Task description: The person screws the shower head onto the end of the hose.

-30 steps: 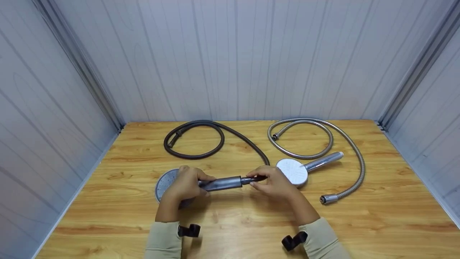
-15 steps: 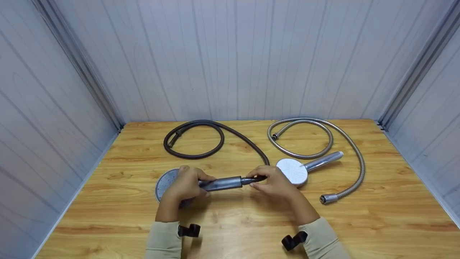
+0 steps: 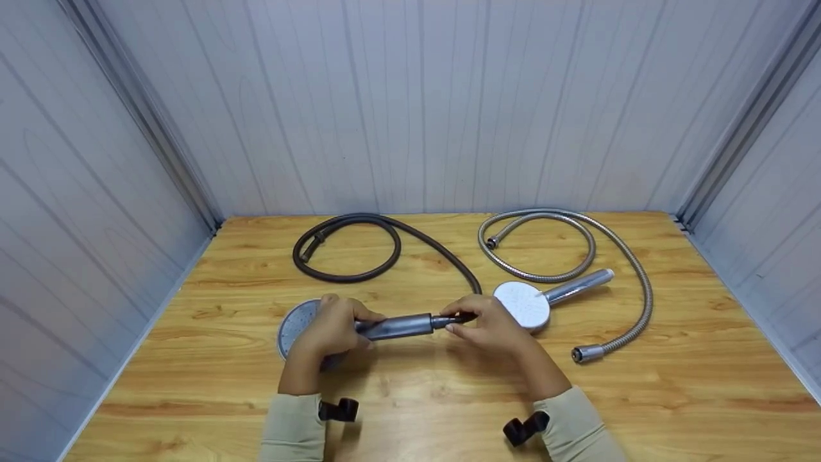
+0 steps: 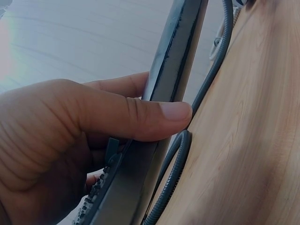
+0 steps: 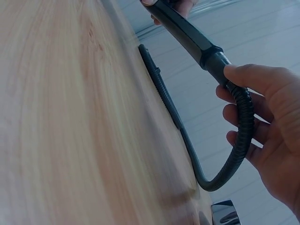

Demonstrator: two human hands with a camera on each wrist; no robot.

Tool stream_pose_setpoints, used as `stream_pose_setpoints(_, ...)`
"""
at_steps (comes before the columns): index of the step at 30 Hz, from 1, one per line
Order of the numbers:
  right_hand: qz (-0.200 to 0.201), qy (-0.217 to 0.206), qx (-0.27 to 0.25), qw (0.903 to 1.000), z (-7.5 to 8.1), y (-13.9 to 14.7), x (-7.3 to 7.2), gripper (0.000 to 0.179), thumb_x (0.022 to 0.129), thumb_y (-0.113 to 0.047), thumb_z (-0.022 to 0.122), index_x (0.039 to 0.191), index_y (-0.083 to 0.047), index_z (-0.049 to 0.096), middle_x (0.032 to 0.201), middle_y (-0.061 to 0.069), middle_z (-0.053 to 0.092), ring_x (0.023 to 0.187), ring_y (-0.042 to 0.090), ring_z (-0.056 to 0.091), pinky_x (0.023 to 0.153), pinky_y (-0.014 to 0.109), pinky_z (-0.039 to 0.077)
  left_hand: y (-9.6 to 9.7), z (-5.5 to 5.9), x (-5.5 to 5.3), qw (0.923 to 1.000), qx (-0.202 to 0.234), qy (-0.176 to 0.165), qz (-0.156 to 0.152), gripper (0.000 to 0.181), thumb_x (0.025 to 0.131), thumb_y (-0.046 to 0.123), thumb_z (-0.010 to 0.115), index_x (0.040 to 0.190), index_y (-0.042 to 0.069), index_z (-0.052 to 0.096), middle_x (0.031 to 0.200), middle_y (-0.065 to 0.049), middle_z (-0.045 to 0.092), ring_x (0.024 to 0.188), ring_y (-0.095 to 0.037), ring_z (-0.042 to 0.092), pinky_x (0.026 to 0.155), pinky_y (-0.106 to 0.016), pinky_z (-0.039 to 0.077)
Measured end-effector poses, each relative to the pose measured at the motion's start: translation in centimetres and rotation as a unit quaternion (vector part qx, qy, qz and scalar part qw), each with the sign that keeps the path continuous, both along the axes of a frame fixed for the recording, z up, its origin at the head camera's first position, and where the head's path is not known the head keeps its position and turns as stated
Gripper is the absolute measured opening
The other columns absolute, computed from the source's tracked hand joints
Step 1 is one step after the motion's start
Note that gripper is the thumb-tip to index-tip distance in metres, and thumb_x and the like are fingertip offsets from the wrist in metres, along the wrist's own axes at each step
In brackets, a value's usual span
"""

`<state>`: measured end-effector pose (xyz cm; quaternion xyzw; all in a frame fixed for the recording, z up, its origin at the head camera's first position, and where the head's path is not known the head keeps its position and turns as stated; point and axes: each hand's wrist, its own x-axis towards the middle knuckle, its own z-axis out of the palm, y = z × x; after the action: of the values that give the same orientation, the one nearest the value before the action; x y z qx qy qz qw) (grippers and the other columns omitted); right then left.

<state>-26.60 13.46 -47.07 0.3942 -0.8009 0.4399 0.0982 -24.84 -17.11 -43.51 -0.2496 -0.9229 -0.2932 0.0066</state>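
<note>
My left hand [image 3: 332, 327] grips a dark grey shower head [image 3: 401, 327] by its handle near the round face, which shows partly behind the hand at the left. In the left wrist view the thumb lies across the handle [image 4: 171, 70]. My right hand [image 3: 482, 324] pinches the end fitting of a dark shower hose [image 3: 442, 250] between thumb and fingers. That fitting [image 5: 217, 65] meets the handle's end in line with it in the right wrist view. From there the hose bends round behind the fingers and runs back to a loop on the table.
A chrome shower head [image 3: 523, 306] with a white face lies right of my right hand. Behind it a silver metal hose [image 3: 632, 256] curls on the wooden table [image 3: 423, 410], its near end pointing left. Pale panel walls [image 3: 410, 109] enclose the back and both sides.
</note>
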Motion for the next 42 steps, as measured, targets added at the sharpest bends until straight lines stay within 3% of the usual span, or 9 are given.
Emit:
stream_pose_setpoints(7,0.006,-0.016,0.001,0.9998,0.07,0.06,0.08,0.017,0.087,-0.012,0.073,0.103,-0.005,0.074,0.098,0.005,0.073,0.086,0.017,0.065,0.074,0.031,0.053,0.03,0.03,-0.12,1.0000,0.000,0.005,-0.002,0.045,0.061,0.003,0.087,0.103,0.015,0.078,0.087,0.008,0.073,0.068,-0.011,0.054,0.084,-0.040,0.023)
stream_pose_setpoints(19,-0.015,-0.045,0.023,0.9986,0.33,-0.08,0.40,0.018,0.090,-0.014,0.071,0.106,-0.007,0.074,0.100,0.003,0.073,0.088,0.016,0.064,0.075,0.031,0.053,0.13,0.09,-0.06,0.9999,-0.011,0.006,0.003,0.044,0.062,0.004,0.089,0.103,0.017,0.078,0.091,0.005,0.074,0.075,-0.013,0.058,0.086,-0.041,0.026)
stream_pose_setpoints(26,-0.028,-0.086,0.046,0.9949,0.64,-0.16,0.62,0.015,0.092,-0.012,0.067,0.104,-0.007,0.073,0.099,0.003,0.070,0.088,0.014,0.061,0.077,0.031,0.051,0.18,0.02,-0.06,0.9998,-0.008,0.016,-0.003,0.044,0.061,0.003,0.089,0.102,0.015,0.078,0.092,0.003,0.074,0.077,-0.013,0.060,0.089,-0.043,0.026)
stream_pose_setpoints(34,-0.039,-0.087,0.078,0.9924,0.86,-0.26,0.84,0.014,0.094,-0.012,0.064,0.104,-0.008,0.071,0.098,0.000,0.066,0.088,0.014,0.057,0.077,0.033,0.047,0.29,-0.01,-0.03,0.9997,-0.004,0.026,-0.002,0.045,0.059,0.005,0.091,0.101,0.015,0.078,0.090,0.002,0.075,0.077,-0.012,0.063,0.089,-0.043,0.027)
stream_pose_setpoints(42,-0.029,-0.092,0.063,0.9933,0.68,-0.38,0.69,0.016,0.093,-0.011,0.065,0.107,-0.005,0.071,0.101,0.004,0.068,0.092,0.016,0.060,0.080,0.033,0.051,0.01,-0.10,-0.06,0.9996,-0.006,0.026,0.003,0.046,0.060,0.004,0.090,0.103,0.016,0.078,0.093,0.003,0.075,0.084,-0.015,0.065,0.093,-0.046,0.027)
